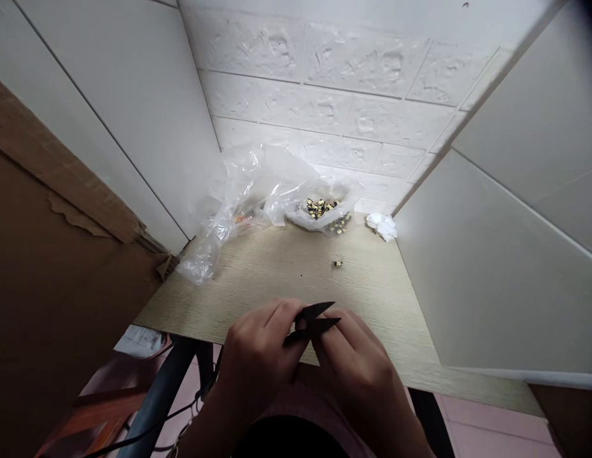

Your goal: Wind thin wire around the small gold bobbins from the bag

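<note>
Both hands at table (258,273) edge: right hand (358,369) pinched on one black snips (312,320), blades slightly apart; left hand (258,356) fingers curled, touching blades. One loose part (338,263) ahead; one bag (324,213).

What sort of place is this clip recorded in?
Probably a small piecework station in a walled corner: a narrow wooden table with a plastic bag of tiny gold-and-black parts, one loose part, and black snips held between the left hand and right hand.

plastic bag (258,191) behind loose part (338,263) on table (258,280), tissue (382,226) right.
</note>
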Available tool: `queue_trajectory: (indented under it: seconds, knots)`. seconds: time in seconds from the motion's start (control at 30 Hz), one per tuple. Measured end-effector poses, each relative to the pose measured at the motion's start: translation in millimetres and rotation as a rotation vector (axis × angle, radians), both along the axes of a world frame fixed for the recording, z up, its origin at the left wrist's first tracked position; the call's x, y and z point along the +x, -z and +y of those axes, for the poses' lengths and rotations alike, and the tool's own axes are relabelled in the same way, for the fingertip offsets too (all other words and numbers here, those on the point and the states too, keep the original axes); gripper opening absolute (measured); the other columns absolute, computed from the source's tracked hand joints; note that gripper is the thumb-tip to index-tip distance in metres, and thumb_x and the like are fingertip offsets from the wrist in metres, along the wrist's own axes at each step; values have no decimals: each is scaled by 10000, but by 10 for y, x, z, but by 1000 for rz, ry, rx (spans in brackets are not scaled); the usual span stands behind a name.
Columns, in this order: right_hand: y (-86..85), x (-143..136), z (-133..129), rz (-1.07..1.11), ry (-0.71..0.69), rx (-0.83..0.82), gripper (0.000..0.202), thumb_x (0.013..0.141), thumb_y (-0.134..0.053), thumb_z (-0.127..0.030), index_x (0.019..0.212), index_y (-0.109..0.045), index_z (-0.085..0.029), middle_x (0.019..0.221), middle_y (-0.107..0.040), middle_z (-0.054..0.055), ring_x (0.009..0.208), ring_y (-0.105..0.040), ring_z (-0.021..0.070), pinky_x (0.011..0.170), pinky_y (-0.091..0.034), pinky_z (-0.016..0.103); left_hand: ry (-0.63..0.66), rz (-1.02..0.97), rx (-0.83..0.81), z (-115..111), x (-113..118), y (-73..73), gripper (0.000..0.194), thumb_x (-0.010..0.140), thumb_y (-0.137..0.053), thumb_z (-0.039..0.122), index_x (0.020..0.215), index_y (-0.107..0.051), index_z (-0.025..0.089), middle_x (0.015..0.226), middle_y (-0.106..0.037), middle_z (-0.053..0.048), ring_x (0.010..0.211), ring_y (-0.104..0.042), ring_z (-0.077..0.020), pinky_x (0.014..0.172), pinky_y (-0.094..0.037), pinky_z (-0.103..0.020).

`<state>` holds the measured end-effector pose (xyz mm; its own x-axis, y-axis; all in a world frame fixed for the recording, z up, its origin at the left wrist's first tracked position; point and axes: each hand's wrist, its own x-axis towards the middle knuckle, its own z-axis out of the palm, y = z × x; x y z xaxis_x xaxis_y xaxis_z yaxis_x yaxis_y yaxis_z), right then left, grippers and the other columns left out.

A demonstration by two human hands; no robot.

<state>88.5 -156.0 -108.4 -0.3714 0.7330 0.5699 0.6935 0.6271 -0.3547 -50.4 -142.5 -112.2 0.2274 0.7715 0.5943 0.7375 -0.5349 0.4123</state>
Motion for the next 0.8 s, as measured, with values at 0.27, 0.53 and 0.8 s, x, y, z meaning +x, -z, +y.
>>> queue_trajectory:
  seconds: [0.27,0.53,0.8]
  knots:
    - [38,-39,19,-91,25,67,112,744,-467,-61,749,-562,-120,674,-531,50,655,-483,141,569,-458,275,-16,-89,-34,56,9,5,95,709,-562,123,798,-557,157,646,-594,19,590,-552,-98,550,-420,-200]
    - [37,-35,10,-174,28,156,231,769,-478,-66,984,-562,-73,756,-586,76,716,-521,155,607,-486,291,0,-296,-286,83,-12,-64,92,682,-566,139,763,-589,176,651,-601,33,580,-529,-83,537,-411,-181]
    - [121,-17,52,-254,-10,198,448,763,-514,-73,1198,-428,-10,830,-618,102,779,-542,168,656,-512,294,94,-710,-687,174,-28,-83,79,705,-532,193,644,-553,148,539,-486,50,518,-441,-53,494,-368,-156]
